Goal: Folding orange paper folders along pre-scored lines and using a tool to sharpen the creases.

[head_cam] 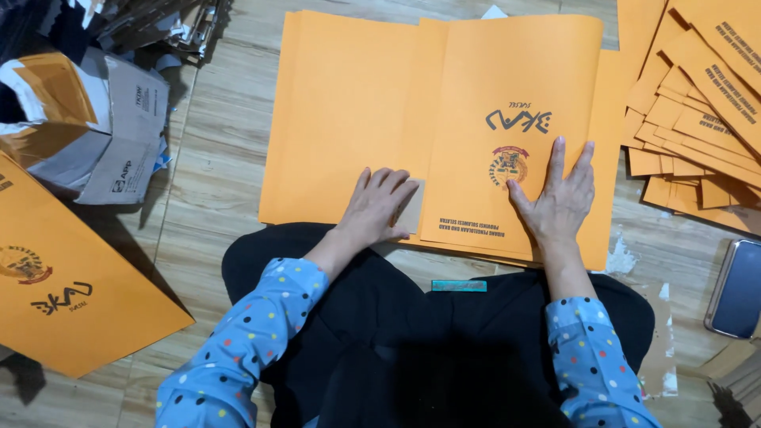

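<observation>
Seen from my head camera, I sit on a wood-patterned floor (214, 143) with an orange folder (428, 119) spread open just beyond my knees. My left hand (380, 208) lies flat on it near the fold, fingers together, pressing a small grey-brown card (414, 208) that shows beside the fingertips; it grips nothing. My right hand (559, 202) lies flat too, fingers spread wide, on the folder's right leaf just right of a round crest (509, 165). A heap of folded orange folders (701, 103) fills the far right, and a dark phone (739, 289) lies on the floor at right. Another orange folder (71, 293) lies at near left, behind it a torn carton (95, 127). A small teal strip (458, 285) rests on my dark lap.
</observation>
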